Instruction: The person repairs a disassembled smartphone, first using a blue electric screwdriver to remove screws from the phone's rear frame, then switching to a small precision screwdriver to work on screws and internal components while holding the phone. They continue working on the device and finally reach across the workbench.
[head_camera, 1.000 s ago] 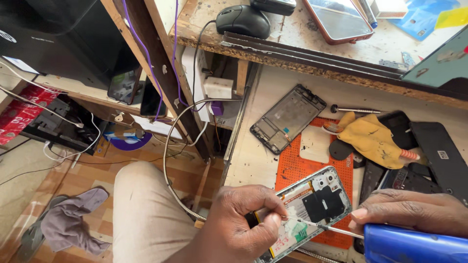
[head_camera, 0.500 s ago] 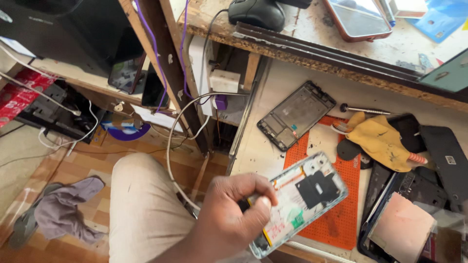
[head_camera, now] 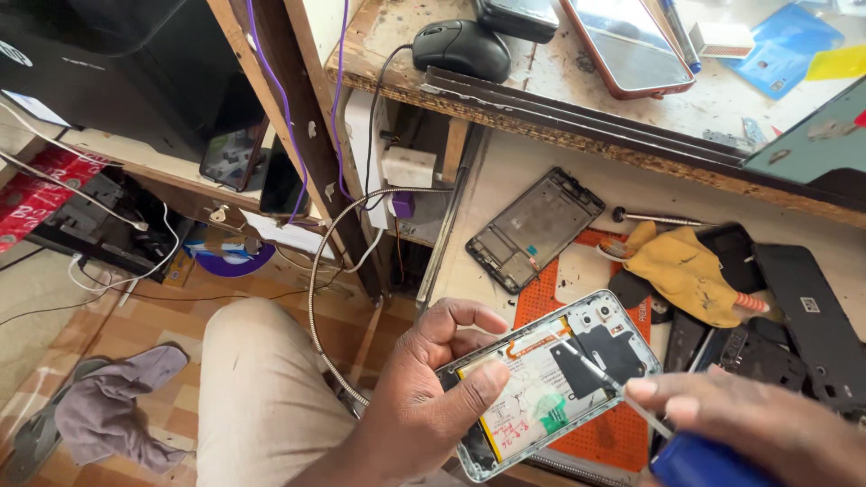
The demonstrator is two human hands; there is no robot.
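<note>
Cluttered repair bench, lower centre: our left hand clamps the opened phone, back cover already off, while our right hand grips the blue-handled screwdriver, tip on the internals; teardown looks partway, shields remain

Worn wooden desk with slanted post, orange-and-tan checked floor, daylight.

The left hand curls around the opened phone, thumb on top. The right hand (fingers pinched) hovers just beside that phone's lower right.
</note>
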